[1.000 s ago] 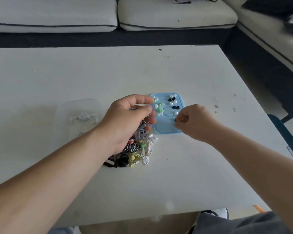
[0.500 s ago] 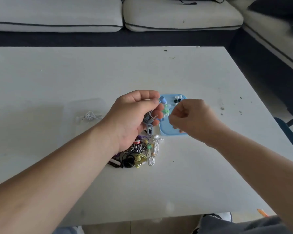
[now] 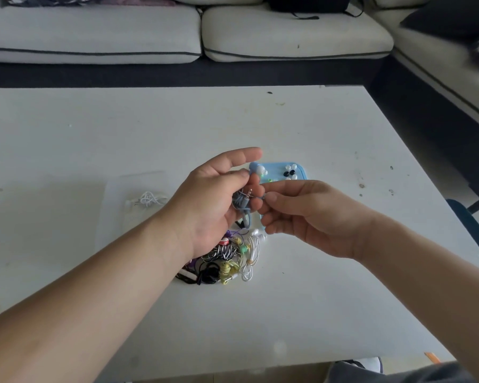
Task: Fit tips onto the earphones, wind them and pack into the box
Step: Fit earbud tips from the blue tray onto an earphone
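My left hand (image 3: 219, 197) holds a coiled grey earphone (image 3: 242, 201) with its jack showing, above the table. My right hand (image 3: 302, 214) meets it from the right, fingertips pinching at the earphone's end; whether a tip is between them is hidden. Behind both hands lies a light blue tray (image 3: 302, 172) with several white, black and green ear tips (image 3: 289, 171). A heap of several wound earphones (image 3: 230, 258) in mixed colours sits under my left wrist. A clear plastic box (image 3: 136, 194) with a white earphone (image 3: 150, 200) inside lies to the left.
Everything lies on a white table (image 3: 315, 286) with small specks. A grey sofa (image 3: 177, 31) runs along the far side and another down the right. A dark chair edge (image 3: 470, 228) sits at the table's right side.
My right hand left the blue tray and came over to my left hand. My left hand rose a little with the grey earphone. The camera tilted slightly.
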`<state>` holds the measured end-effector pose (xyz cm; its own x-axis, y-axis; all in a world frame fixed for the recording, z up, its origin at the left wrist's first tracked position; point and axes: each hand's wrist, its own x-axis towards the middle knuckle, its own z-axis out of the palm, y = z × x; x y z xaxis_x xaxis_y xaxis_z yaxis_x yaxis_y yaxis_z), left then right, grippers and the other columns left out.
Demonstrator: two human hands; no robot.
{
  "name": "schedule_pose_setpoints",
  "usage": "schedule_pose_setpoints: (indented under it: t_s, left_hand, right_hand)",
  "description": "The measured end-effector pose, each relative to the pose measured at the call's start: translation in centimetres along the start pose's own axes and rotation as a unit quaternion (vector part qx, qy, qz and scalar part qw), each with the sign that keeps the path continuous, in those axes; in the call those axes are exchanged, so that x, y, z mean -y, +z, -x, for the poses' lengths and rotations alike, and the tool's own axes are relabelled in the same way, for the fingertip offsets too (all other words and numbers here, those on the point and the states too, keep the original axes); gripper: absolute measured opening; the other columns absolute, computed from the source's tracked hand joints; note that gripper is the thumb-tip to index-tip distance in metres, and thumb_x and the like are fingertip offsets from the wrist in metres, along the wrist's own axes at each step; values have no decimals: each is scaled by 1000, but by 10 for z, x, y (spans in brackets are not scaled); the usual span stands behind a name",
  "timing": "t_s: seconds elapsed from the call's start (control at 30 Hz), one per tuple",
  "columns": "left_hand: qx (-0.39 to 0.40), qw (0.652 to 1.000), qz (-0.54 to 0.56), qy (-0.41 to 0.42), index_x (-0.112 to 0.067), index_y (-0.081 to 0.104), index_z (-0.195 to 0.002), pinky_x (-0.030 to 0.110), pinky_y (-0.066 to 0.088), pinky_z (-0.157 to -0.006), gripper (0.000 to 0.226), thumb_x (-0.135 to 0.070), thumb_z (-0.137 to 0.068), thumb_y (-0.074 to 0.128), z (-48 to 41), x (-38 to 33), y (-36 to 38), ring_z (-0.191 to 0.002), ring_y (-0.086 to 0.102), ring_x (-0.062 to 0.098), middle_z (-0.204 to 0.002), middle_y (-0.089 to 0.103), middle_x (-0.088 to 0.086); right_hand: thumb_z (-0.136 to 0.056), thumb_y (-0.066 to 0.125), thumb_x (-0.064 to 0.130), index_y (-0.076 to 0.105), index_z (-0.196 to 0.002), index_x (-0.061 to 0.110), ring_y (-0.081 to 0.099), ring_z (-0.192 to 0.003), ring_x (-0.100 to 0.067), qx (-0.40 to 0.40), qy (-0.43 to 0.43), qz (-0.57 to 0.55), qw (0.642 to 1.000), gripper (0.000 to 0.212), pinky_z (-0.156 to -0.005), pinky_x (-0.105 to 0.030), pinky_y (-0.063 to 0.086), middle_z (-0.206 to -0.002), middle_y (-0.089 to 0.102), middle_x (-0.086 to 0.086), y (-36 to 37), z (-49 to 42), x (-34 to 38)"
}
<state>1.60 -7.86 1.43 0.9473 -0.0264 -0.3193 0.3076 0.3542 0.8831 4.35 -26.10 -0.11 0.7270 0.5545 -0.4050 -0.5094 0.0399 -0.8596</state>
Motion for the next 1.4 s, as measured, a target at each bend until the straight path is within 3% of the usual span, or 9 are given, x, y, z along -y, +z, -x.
schedule_pose_setpoints:
  t_s: [0.2, 0.33, 0.47, 0.67, 0.83, 0.93, 1.07, 1.2, 1.4]
  left_hand:
    - [-50, 998, -24, -7, -24, 78, -110, 29, 59, -63, 36, -2, -106, 50, 0, 0, -2, -70, 67, 13, -87, 68, 2]
    - [-101, 993, -57, -30, -12, 75, -106, 31, 59, -59, 14, -13, -102, 62, -1, 0, -4, -67, 67, 22, -88, 64, 9]
    - [-56, 988, -125, -64, -10, 74, -95, 31, 56, -57, 26, -36, -97, 70, 0, 4, -3, -57, 63, 20, -72, 64, 5]
    - [-1, 988, -132, -74, -17, 77, -107, 27, 52, -56, 16, -25, -101, 65, 3, 5, -2, -56, 63, 14, -78, 71, 1]
    - [-8, 993, -95, -64, -13, 77, -104, 24, 54, -55, 13, -18, -100, 66, 1, 6, -2, -59, 66, 10, -78, 74, 5]
    - [-7, 991, -109, -74, -14, 77, -100, 26, 54, -56, 13, -23, -100, 67, 1, 7, -2, -56, 64, 11, -80, 74, 5]
    - [7, 988, -127, -90, -11, 75, -110, 29, 48, -60, 21, -26, -102, 63, 1, 9, -3, -52, 61, 12, -85, 73, 5]
    - [-7, 990, -113, -80, -14, 77, -103, 27, 50, -57, 13, -24, -97, 71, -1, 8, -5, -51, 57, 12, -79, 72, 4]
    - [-30, 996, -84, -26, -14, 80, -100, 21, 50, -51, 10, -15, -91, 76, -3, 5, -7, -53, 58, 10, -80, 72, 6]
  right_hand:
    - [-95, 66, 5, 73, -106, -4, 66, -72, -20, -45, -47, 54, 996, 16, -70, -29, 59, -90, 71, -17, 4, 1, 0]
    - [-94, 68, 1, 75, -103, 0, 69, -74, -26, -122, -118, 82, 982, 12, -74, -31, 59, -84, 72, -18, 4, -1, -3]
    - [-95, 67, 0, 77, -107, 6, 71, -76, -23, -148, -169, 147, 963, 16, -81, -33, 61, -85, 76, -13, 5, -2, -3]
    - [-94, 70, 6, 80, -103, 20, 74, -83, -29, -171, -162, 226, 945, 19, -89, -39, 60, -87, 79, -8, 6, -1, -3]
    - [-91, 73, 6, 82, -93, 31, 67, -71, -14, -187, -180, 217, 941, 26, -73, -20, 55, -77, 76, 0, 11, 0, -2]
    - [-91, 73, 5, 82, -95, 28, 68, -69, -16, -191, -178, 204, 944, 26, -73, -21, 56, -75, 76, 1, 11, 1, -1]
    - [-92, 72, 4, 81, -95, 29, 70, -71, -17, -187, -172, 216, 943, 26, -77, -23, 58, -79, 77, -3, 12, 1, -2]
    - [-92, 71, 2, 81, -104, 21, 72, -71, -19, -203, -163, 194, 946, 24, -78, -25, 58, -79, 77, -7, 8, 0, -2]
    - [-82, 77, -8, 71, -101, 3, 74, -76, -29, -190, -140, 63, 970, 23, -74, -30, 60, -87, 75, -19, 7, 2, 4]
